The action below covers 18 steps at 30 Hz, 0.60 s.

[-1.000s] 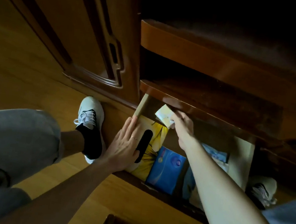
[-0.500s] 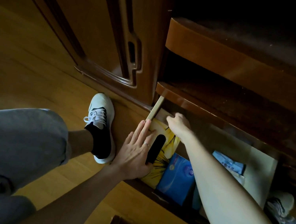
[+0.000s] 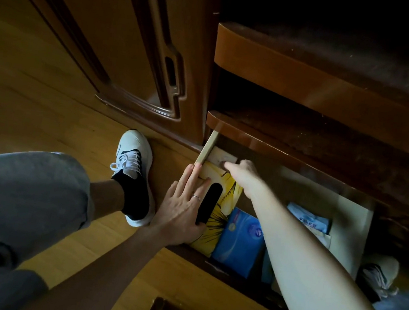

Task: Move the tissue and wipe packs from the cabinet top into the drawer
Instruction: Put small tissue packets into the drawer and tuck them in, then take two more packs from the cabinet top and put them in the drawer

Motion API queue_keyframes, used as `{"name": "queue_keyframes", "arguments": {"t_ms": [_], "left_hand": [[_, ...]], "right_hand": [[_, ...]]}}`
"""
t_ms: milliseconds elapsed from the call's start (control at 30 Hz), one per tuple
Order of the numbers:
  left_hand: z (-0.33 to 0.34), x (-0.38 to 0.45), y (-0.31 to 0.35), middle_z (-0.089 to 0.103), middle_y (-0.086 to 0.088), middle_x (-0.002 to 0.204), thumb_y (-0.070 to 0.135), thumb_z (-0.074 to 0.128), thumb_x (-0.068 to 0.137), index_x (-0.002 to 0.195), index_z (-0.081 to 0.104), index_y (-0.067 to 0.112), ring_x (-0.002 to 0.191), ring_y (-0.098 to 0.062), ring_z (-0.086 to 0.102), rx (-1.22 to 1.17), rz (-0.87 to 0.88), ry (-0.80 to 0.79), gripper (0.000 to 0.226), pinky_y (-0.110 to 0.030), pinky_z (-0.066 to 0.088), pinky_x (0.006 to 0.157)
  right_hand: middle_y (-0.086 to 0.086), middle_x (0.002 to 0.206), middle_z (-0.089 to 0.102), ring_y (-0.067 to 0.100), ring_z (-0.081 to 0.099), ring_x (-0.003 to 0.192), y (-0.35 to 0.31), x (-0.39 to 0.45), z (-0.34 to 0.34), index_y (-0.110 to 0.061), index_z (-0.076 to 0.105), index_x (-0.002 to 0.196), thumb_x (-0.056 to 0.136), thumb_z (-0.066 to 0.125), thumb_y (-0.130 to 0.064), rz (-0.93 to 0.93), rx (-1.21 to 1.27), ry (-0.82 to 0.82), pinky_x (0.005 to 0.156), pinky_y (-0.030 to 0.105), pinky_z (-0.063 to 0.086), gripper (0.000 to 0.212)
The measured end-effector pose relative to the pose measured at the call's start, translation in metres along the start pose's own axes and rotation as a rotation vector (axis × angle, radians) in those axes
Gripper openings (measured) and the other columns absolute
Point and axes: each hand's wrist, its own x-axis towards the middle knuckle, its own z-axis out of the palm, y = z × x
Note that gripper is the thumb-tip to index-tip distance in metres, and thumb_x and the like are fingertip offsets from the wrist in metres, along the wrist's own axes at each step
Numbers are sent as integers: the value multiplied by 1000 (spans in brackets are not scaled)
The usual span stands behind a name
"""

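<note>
Reaching deeper than before, right hand (image 3: 242, 169) is sitting at the drawer (image 3: 350, 229) back, its grip unclear. Left hand (image 3: 185, 205) is lying flat, fingers together, on the yellow box (image 3: 221, 210); blue pack (image 3: 239, 242) is lying right of it.

The person wears loose grey-blue jeans (image 3: 13, 200), white lace-up sneakers (image 3: 132, 157) with white laces and black ankle socks (image 3: 136, 192), has both forearms bare with no sleeves in view, and has a thin silver ring (image 3: 196, 197) on the left hand (image 3: 181, 212).
</note>
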Motion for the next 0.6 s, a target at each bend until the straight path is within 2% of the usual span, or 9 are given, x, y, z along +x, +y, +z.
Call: {"name": "queue_keyframes", "arguments": {"t_ms": [100,200,267,367,433,467,533,600], "left_hand": [[0,0,-1,-31,-4,165,48,57,74,160,8,22,153,-24,-27,-2,3,-1,103,-60,23,120],[1,0,0,-30,-4,166,49,58,73,160,9,23,153,-24,-26,11,-2,1,103,-60,24,120],[3,0,-1,-30,-5,166,50,57,72,160,10,24,153,-24,-26,16,1,2,103,-60,23,120],[3,0,-1,-30,-4,166,52,55,72,159,9,27,153,-24,-27,18,2,-7,102,-56,21,119],[-2,0,0,-31,-4,165,53,54,73,159,10,27,152,-23,-29,29,-5,-36,101,-53,20,120],[-6,0,1,-32,-4,165,53,54,74,160,10,26,151,-23,-31,34,-11,-61,101,-52,20,120],[-15,0,5,-36,-4,163,50,60,77,160,9,24,149,-23,-33,58,-26,-134,101,-52,20,121],[-28,1,11,-36,-6,163,45,66,82,160,10,25,150,-25,-30,130,-44,-205,98,-53,17,121]], "right_hand": [[16,152,46,33,48,136,-3,-3,6,-8,38,152,99,59,-36,4,-146,38,103,42,45,63],[17,147,52,33,54,132,-7,-5,6,-7,45,147,97,66,-28,34,-59,118,99,40,51,59],[18,146,53,33,55,131,-5,-8,3,-6,46,146,92,72,-32,53,-1,135,100,41,51,65],[14,162,34,32,36,146,0,-25,-12,-13,31,157,91,65,-58,70,121,-44,114,46,34,87],[6,168,24,29,23,153,7,-41,-25,-26,28,160,93,49,-71,49,171,-158,120,49,20,84],[4,169,21,28,20,154,12,-49,-31,-29,27,160,95,43,-72,26,170,-162,121,49,17,80],[5,167,26,27,27,151,26,-68,-43,-25,33,158,99,43,-65,-13,165,-73,117,46,23,72],[7,156,43,25,42,140,42,-89,-59,-20,47,148,102,50,-53,-73,147,0,109,39,32,57]]}}
